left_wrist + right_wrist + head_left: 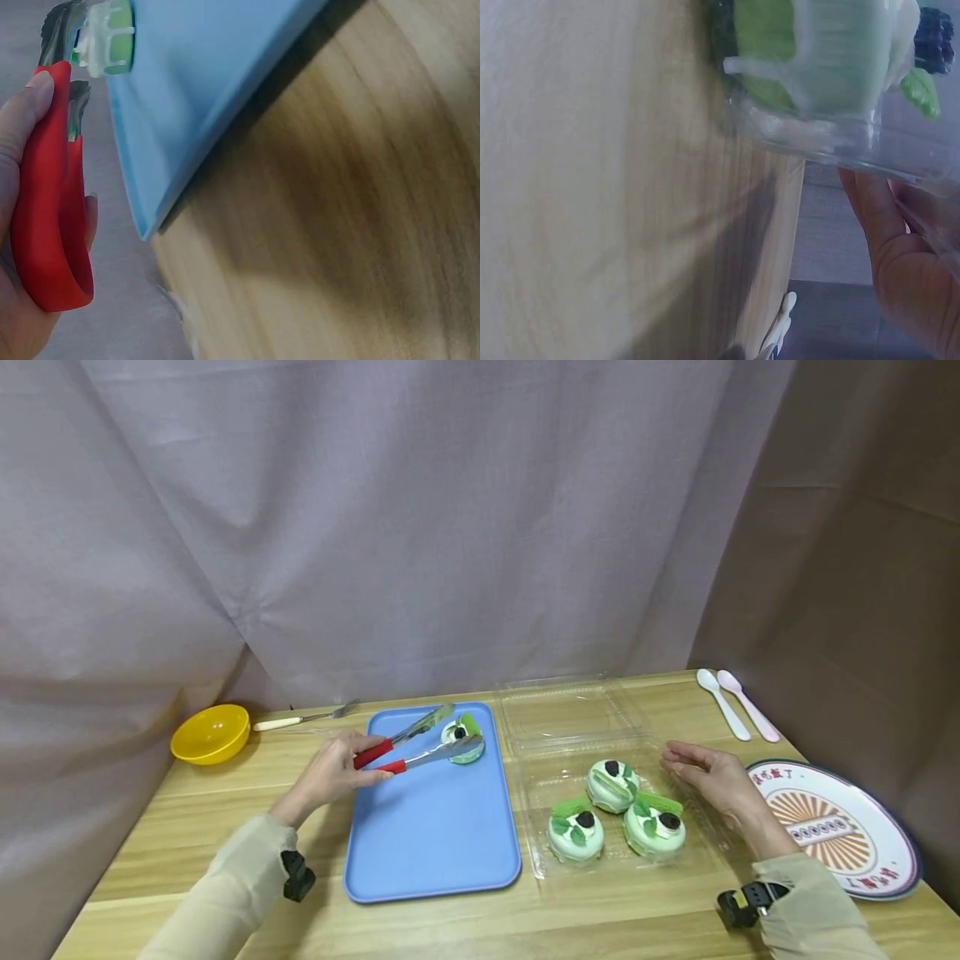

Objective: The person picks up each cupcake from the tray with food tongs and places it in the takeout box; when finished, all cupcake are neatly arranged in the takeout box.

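My left hand [330, 773] grips tongs with red handles [372, 752] above the blue tray [435, 843]. The metal arms are spread, with their tips on either side of a round green cake [468, 757] topped with a dark berry. That cake sits at the tray's far right corner. On the other side, my right hand [716, 781] is at the right wall of a clear plastic container [536, 852], fingers extended along it. Three similar cakes [577, 839] stand in this container. In the right wrist view, fingers [877, 202] show right beside the clear wall.
The container's lid [570, 714] lies folded back behind it. A yellow bowl [210, 735] and a fork [281, 723] are at the back left. Two spoons [723, 706] lie at the back right, beyond a patterned plate [885, 827]. Curtains [450, 527] border the table.
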### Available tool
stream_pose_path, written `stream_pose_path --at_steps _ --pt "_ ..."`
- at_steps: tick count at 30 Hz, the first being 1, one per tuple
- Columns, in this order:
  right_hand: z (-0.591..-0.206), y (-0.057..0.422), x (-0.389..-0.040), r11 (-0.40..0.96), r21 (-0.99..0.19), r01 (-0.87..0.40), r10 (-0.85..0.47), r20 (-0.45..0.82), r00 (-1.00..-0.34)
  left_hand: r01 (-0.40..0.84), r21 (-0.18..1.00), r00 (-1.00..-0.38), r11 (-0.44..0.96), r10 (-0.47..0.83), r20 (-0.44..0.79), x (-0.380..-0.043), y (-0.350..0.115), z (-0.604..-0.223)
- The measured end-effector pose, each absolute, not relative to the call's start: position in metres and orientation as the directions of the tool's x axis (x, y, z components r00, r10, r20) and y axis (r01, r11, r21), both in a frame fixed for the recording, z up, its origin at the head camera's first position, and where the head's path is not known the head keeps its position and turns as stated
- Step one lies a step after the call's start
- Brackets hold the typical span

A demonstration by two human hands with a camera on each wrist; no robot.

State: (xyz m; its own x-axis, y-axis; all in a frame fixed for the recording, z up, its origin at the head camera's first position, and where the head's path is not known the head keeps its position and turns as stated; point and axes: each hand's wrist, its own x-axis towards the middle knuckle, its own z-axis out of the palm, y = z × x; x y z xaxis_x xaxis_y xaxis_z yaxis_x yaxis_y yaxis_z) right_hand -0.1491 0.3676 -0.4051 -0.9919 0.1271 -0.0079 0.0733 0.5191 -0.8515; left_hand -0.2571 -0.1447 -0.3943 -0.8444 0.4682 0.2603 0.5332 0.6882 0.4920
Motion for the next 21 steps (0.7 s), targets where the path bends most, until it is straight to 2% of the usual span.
stream_pose_path --at_steps 5,21 --pt "-0.405 0.368 -0.149 0.517 -0.853 0.079 0.128 -0.014 -0.992 0.527 0.489 -0.846 0.695 0.480 0.230 -0.259 -0.142 -0.400" --pt "-0.405 0.367 -0.149 0.495 -0.865 0.084 0.130 -0.021 -0.991 0.574 0.439 -0.819 0.692 0.501 0.281 -0.263 -0.136 -0.414"
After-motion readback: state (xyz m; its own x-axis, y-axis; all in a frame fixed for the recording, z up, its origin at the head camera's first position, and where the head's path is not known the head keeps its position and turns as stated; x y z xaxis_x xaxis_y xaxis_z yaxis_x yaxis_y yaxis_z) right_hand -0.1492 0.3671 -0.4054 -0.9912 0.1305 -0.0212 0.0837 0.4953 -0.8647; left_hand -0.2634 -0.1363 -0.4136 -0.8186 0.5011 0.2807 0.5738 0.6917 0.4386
